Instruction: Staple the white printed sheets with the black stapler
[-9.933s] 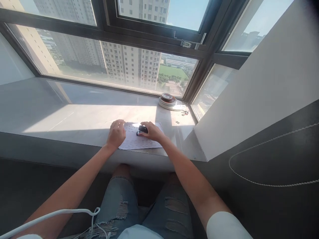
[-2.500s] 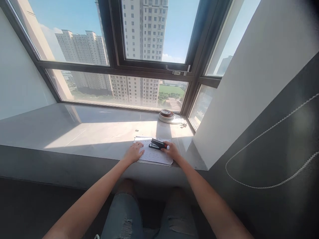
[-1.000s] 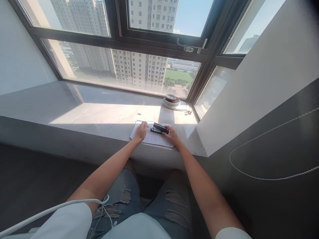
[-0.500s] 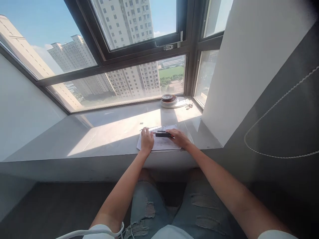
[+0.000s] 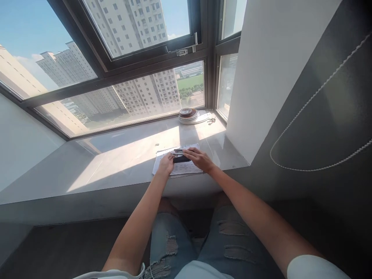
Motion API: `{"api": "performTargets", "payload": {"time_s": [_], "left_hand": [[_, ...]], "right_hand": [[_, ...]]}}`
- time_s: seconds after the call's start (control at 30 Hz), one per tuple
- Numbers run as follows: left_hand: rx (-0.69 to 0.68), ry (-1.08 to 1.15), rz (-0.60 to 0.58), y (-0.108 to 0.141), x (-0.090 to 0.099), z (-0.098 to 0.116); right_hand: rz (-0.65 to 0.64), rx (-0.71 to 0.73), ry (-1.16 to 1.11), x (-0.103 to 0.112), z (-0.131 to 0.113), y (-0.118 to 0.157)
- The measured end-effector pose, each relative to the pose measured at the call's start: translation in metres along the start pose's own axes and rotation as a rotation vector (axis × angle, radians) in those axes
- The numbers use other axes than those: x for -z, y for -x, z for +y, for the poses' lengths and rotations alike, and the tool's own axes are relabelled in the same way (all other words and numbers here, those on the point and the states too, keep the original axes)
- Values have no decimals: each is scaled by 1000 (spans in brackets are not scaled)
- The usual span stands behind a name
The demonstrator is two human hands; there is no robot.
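Note:
A black stapler [image 5: 181, 159] with a silver metal part showing is held just above written sheets of paper [image 5: 186, 169] on the windowsill. My right hand [image 5: 200, 159] is closed on the stapler's right end and upper part. At its left end, the fingers of my left hand [image 5: 166, 163] are closed around the tip; part of the stapler is hidden behind them. The stapler looks swung apart, its upper and lower parts separated. A small grey strip [image 5: 157, 145], perhaps staples, lies on the sill beyond the paper.
Stacked plates [image 5: 188, 116] stand in the far corner of the sill [image 5: 116, 166], with keys [image 5: 212, 121] beside them. Dark-framed windows rise behind. A white wall pillar [image 5: 261, 69] is on the right, where a beaded cord [image 5: 308, 169] hangs.
My left hand has shifted from the paper onto the stapler's left end. The stapler's parts now look spread, with metal showing. The camera view has turned slightly to the right.

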State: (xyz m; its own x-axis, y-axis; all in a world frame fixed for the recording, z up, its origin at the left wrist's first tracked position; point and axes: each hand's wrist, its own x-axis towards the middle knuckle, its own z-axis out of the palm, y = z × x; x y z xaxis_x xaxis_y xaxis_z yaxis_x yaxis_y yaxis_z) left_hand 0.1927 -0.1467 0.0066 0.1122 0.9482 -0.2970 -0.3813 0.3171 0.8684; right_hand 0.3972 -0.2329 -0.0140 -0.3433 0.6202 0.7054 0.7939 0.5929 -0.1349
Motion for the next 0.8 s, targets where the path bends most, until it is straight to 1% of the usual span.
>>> {"api": "performTargets", "payload": {"time_s": [0.07, 0.2, 0.3, 0.37, 0.43, 0.5, 0.6, 0.7, 0.8], "left_hand": [[-9, -85, -8, -2, 1, 0], [-57, -218, 11, -2, 4, 0], [-106, -286, 31, 8, 9, 0], [-156, -317, 44, 19, 15, 1], [-241, -347, 61, 32, 21, 4], [-364, -401, 74, 42, 25, 10], [-536, -540, 65, 51, 27, 20], [-634, -692, 2, 56, 22, 26], [-699, -797, -84, 60, 16, 26]], "right_hand": [[10, -23, -46, 1, 0, 0], [-22, -76, -159, 3, 0, 0], [-18, -155, -168, 2, 0, 1], [6, -239, -150, 1, 1, 1], [21, -342, -152, 1, 2, 1], [7, -421, -166, 2, 3, 0], [-40, -472, -189, 5, 6, -2], [-76, -496, -257, 6, 10, -3], [-110, -499, -373, 4, 13, -3]]}}
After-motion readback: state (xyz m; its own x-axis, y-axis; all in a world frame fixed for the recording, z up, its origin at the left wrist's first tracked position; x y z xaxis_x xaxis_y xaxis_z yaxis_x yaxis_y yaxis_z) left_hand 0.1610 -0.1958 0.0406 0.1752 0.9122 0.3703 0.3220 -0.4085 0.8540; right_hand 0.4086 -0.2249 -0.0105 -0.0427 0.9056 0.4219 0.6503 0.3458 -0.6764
